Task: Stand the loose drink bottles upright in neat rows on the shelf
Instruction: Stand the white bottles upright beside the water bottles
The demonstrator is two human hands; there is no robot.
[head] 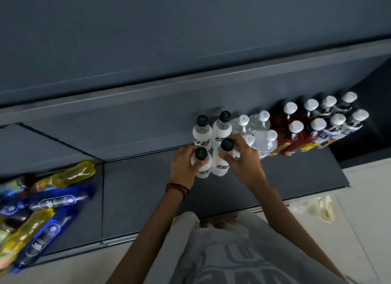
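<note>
On the dark grey shelf (148, 188), my left hand (183, 165) grips a white bottle with a black cap (202, 163). My right hand (243, 156) grips a second white black-capped bottle (222, 163) beside it. Both bottles stand upright in front of two matching white bottles (211, 131). To their right stand clear bottles with white caps (260, 131), then dark red bottles (289, 133) and blue-labelled bottles (340, 123), all in two rows. A heap of loose yellow and blue bottles (46, 199) lies on the shelf at the far left.
A higher shelf board (190, 40) runs above the back of the rows. Pale floor (359, 199) lies to the right of the shelf's end, with a crumpled clear plastic wrapper (313, 207) on it. Bare shelf stretches between the heap and the standing bottles.
</note>
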